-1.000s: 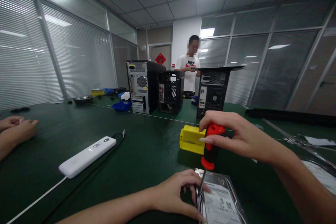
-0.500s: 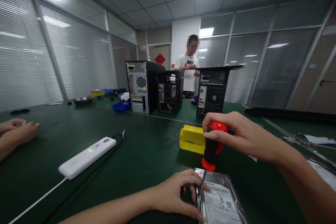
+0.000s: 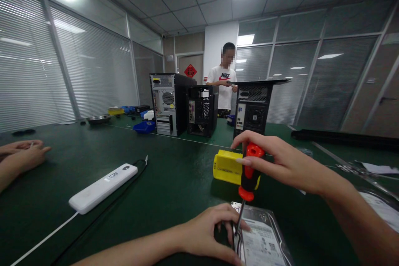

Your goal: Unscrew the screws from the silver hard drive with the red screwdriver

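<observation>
Fingers [image 3: 249, 161] of right hand [image 3: 280, 162] are wrapped shut around the top of the screwdriver [image 3: 249, 176], red-and-black moulded handle, thin steel shaft running nearly upright down to the hard drive [image 3: 260, 237]. Top grip looks chosen for spinning the handle while pressing down. Left hand [image 3: 205, 230] lies flat, fingers curled over the drive's 9 o'clock edge right by the tip, likely to stop it sliding; clamped or just resting, can't tell. Drive lies flat on the green worktop [image 3: 174, 183] at 6 o'clock, metal case, white printed label up. Yellow plastic box [image 3: 227, 167] sits just behind the screwdriver at 12. White power strip [image 3: 102, 187] with black cable at 9 o'clock. Three black PC towers [image 3: 170, 102] upright further out at 12, a standing person [image 3: 225, 85] behind them. Another person's hands [image 3: 21, 153] rest at the far 9 o'clock edge.
</observation>
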A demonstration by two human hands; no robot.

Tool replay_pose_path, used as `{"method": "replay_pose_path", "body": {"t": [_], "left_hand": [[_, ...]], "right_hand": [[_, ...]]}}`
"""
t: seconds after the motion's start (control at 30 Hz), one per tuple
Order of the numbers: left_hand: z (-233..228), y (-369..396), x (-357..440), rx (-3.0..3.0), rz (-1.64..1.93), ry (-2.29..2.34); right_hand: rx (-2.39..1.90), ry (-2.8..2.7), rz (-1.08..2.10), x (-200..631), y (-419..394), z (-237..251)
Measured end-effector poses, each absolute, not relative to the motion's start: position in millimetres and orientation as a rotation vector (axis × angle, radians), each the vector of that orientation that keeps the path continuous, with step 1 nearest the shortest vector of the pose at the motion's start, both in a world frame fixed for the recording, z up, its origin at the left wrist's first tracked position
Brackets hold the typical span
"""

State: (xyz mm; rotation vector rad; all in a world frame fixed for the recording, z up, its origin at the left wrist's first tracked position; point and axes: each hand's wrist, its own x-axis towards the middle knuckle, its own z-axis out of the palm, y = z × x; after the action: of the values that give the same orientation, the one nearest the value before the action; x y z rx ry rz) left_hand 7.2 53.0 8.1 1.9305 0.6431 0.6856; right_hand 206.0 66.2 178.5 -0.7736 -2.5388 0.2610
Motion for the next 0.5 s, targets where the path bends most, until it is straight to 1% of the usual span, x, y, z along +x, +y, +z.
{"method": "replay_pose_path", "body": {"t": [0.27, 0.5], "left_hand": [[9.2, 52.5, 8.1, 1.923, 0.696, 0.619], [7.5, 53.6, 7.2, 1.911, 0.688, 0.618]], "right_hand": [[-0.669, -2.546, 0.447, 211.9, 64.0, 183.5], [-0.738, -2.514, 0.474, 210.6, 64.6, 183.2]]}}
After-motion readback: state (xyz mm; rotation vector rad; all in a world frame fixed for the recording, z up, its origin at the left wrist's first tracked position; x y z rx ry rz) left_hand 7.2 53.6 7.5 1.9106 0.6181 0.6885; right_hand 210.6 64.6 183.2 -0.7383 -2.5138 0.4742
